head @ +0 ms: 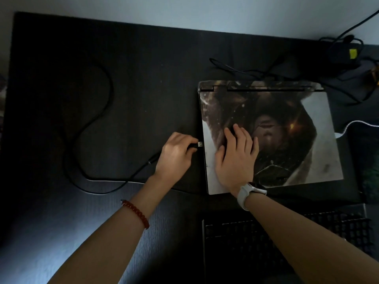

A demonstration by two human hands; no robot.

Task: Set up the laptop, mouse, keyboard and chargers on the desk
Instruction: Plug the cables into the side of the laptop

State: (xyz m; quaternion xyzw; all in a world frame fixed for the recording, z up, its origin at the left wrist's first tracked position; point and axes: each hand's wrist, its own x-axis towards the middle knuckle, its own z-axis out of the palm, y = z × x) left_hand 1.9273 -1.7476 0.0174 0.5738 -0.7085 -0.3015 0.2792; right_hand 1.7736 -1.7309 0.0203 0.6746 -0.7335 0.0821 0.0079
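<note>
black keyboard [287, 238] at the desk's near edge. right hand [235, 158], fingers spread flat, steadies the closed, picture-skinned laptop [307, 119]; left hand [176, 154] pinches the black cable's usb plug [199, 144] at its left edge: align squarely, push gently.

The room is dim. A dark counter [102, 58] with a fine ribbed surface fills most of the view. Behind its far edge stands a pale, plain wall [184, 11]. Soft bluish light falls on the near left corner.
</note>
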